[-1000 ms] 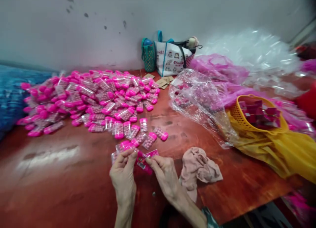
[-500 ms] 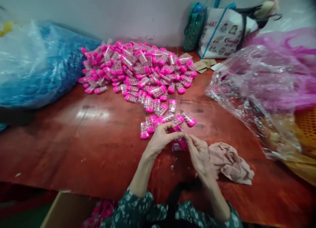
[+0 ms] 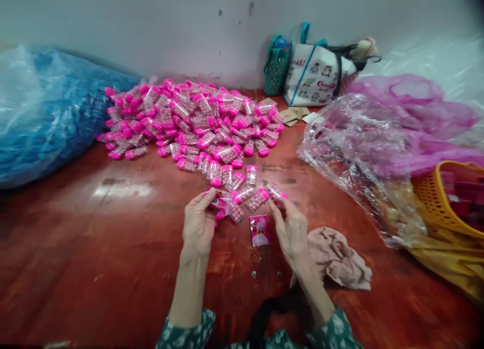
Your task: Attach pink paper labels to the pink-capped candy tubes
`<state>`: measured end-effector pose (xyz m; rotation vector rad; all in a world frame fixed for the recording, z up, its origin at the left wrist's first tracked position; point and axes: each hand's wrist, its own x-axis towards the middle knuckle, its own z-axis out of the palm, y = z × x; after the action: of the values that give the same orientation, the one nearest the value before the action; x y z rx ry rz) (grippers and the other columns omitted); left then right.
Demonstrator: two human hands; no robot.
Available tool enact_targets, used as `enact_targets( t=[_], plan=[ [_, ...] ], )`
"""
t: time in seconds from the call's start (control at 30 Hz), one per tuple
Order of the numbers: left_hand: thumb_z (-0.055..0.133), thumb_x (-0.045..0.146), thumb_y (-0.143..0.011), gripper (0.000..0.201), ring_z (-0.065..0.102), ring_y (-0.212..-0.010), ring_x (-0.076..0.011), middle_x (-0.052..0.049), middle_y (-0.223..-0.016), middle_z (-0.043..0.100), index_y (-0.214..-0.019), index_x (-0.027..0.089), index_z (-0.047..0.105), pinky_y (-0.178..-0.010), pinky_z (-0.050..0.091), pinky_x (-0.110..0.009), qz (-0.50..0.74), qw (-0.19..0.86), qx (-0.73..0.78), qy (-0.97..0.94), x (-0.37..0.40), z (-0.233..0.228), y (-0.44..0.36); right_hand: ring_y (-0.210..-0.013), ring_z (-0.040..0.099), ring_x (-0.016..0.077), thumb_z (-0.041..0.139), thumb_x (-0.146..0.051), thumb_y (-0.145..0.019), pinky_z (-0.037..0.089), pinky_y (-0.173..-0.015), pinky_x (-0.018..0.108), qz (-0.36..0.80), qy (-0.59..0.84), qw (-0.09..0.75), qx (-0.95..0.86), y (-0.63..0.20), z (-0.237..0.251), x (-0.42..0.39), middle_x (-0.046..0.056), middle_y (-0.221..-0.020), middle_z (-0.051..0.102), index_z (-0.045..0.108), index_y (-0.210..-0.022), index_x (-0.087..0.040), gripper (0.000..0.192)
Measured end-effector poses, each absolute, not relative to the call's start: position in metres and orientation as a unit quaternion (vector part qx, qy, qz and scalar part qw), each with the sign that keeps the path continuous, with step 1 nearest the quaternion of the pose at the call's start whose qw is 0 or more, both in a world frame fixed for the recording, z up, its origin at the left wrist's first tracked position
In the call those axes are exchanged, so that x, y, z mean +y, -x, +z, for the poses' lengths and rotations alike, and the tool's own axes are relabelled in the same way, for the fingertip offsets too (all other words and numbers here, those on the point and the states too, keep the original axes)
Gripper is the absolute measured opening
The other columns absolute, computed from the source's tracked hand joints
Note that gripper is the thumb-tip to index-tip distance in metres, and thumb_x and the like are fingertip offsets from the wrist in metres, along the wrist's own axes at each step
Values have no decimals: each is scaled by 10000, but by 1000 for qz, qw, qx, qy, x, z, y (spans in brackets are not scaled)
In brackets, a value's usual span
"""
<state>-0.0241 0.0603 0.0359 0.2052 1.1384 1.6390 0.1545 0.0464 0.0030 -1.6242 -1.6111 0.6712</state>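
Note:
My left hand [image 3: 198, 225] is closed, its thumb and fingers pinching a small pink printed packet [image 3: 219, 201]. That packet overlaps the nearest of several small clear bottles with pink caps, filled with pale pink beads. My right hand [image 3: 291, 230] has its thumb and fingers at a bead-filled bottle [image 3: 275, 190] at the right end of this group; the fingertips partly cover its capped end. Between my hands, another pink printed packet [image 3: 259, 230] lies flat on the table. One loose bottle [image 3: 257, 200] rests just behind it.
A large heap of the same bottles [image 3: 196, 112] fills the back of the red table [image 3: 124, 243]. On the left bulges a blue plastic sack [image 3: 64, 112]. A crumpled cloth [image 3: 340, 258], clear plastic [image 3: 340, 142] and a yellow basket [image 3: 434, 197] are on the right; bags [image 3: 317, 76] stand behind.
My hands have moved apart from each other. The left went left with the pink packet, and the right reached forward to a bottle. The view has shifted, showing more of the yellow basket.

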Motion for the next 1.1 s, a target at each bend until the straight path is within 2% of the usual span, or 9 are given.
enact_targets(
  t=[0.07,0.17,0.33,0.47,0.57,0.73,0.83,0.93,1.1],
  plan=[
    [710,90,-587,67,558,-449,-71,19,-524,647,-600,131,658,-476,469,-169,692,545,469,-62,65,36,22,-914,540,241,447,-251,-845,435,-765,357,228,629,349,-656,-139,-2,56,130,-1048,557,541,-1131,-162,313],
    [661,66,-642,64,589,-505,-85,-1,-590,671,-633,129,664,-518,484,-184,693,553,461,-30,71,37,16,-1050,468,306,506,-236,-811,426,-803,418,202,616,308,-696,-118,-10,65,175,-1217,456,530,-1160,-169,357],
    [599,56,-716,119,586,-501,-86,-19,-583,665,-627,115,651,-515,480,-195,692,558,458,18,79,44,16,-1074,423,321,461,-174,-817,395,-837,465,181,600,270,-731,-120,-16,59,161,-1283,410,559,-1130,-178,328],
    [570,56,-749,153,585,-501,-82,-19,-580,659,-628,116,641,-495,465,-182,693,560,452,37,80,45,17,-1028,432,303,529,-221,-790,383,-843,465,186,583,270,-744,-131,-14,52,115,-1247,459,630,-976,-201,213],
    [598,64,-730,116,588,-498,-89,-14,-580,656,-639,120,644,-500,472,-190,690,566,450,37,78,42,17,-1017,429,294,497,-224,-814,373,-849,473,188,591,296,-727,-126,-17,49,117,-1237,462,630,-913,-188,170],
    [655,83,-676,44,588,-492,-95,-13,-590,659,-658,122,650,-513,490,-209,689,573,444,15,71,35,17,-1087,449,264,407,-163,-837,396,-880,440,204,614,372,-665,-119,-24,50,162,-1217,430,469,-1196,-142,365],
    [667,90,-657,37,583,-484,-94,-6,-579,657,-659,126,655,-517,495,-216,695,568,440,-7,66,33,15,-1015,532,239,436,-216,-838,449,-835,398,225,613,400,-643,-127,-15,48,129,-1148,528,473,-1206,-156,375],
    [690,106,-633,45,579,-474,-91,-7,-578,660,-667,123,667,-525,491,-212,699,564,438,-36,62,36,9,-972,573,226,502,-273,-823,477,-802,361,303,594,441,-601,-134,8,39,95,-1106,601,484,-1220,-178,408],
    [701,110,-626,39,578,-476,-82,-8,-562,661,-647,110,668,-519,474,-185,700,551,450,-64,56,48,-6,-1038,558,243,582,-274,-781,475,-843,369,418,537,495,-540,-128,42,23,91,-1153,596,506,-1215,-203,447]
  ],
)
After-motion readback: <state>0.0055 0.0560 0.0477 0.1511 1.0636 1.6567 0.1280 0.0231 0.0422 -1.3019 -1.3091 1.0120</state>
